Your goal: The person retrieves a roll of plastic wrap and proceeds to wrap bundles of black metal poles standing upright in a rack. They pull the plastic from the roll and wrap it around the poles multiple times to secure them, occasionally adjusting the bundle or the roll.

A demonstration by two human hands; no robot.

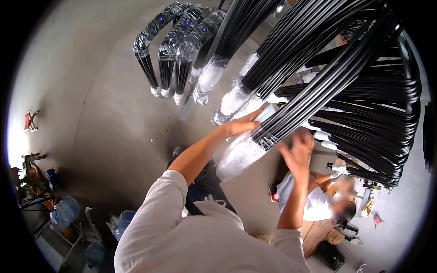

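View from the head camera, looking down over a bundle of black tubes [314, 98] that slants from upper right to lower centre; all positions are given relative to this bundle. Its lower end is sheathed in clear plastic wrap [239, 157]. The left hand [241, 125] lies on the upper side of the bundle just above the wrap, fingers together and extended along the tubes, touching them. The right hand [298, 150] is just right of the wrapped end, blurred; whether its fingers are apart or closed on anything cannot be told. Above and left of the bundle, further wrapped bundles [182, 45] hang with their plastic-covered ends downward. To the right, a rack of bent black tubes [378, 132] fans outward. Beneath everything lies a bare grey concrete floor [104, 118], lit brightly at far left. Below the bundle's right side, a seated person in a white shirt [318, 204] is on the floor. Far lower left, clear water jugs [66, 211] and clutter line the floor's edge.
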